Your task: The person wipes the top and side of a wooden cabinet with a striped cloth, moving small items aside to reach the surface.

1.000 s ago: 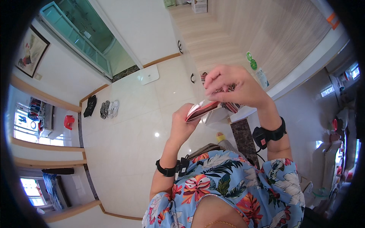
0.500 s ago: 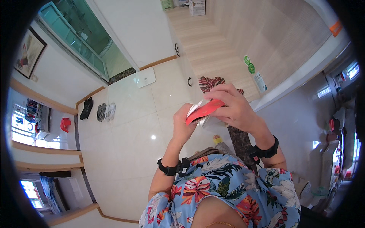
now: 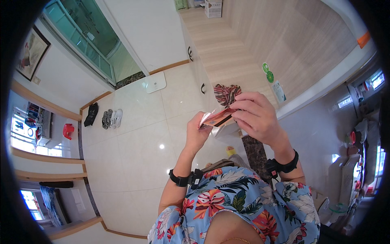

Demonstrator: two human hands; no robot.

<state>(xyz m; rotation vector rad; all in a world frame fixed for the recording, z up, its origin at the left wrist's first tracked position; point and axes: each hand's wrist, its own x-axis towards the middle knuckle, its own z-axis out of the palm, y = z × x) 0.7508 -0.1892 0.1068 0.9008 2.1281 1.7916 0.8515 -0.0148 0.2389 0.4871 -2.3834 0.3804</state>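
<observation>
Held up in front of me, between both hands, is a thin flat packet (image 3: pixel 219 118) with red and tan-orange faces and a dark stripe along its lower side. Shiny, pale, crinkled wrapping shows at its left end, so I cannot make out its exact kind. My left hand (image 3: pixel 196 132) is closed on that left end, thumb at the edge. At the packet's right end my right hand (image 3: pixel 256 118) pinches with thumb and fingertips. Just beyond the right hand, a striped, dark red and cream bunched cloth (image 3: pixel 226 94) rests on the wooden cabinet top.
The light wood cabinet (image 3: pixel 209 44) runs away to the far right, with a white box (image 3: pixel 213 9) at its far end. A white flat scale (image 3: pixel 156 82) and several shoes (image 3: pixel 117 118) are on the tiled floor. Far left stands a glass door (image 3: pixel 79 42).
The packet has tilted, so its tan side with the dark stripe now shows instead of mostly red. My right hand has shifted slightly right and down, uncovering more of the striped cloth.
</observation>
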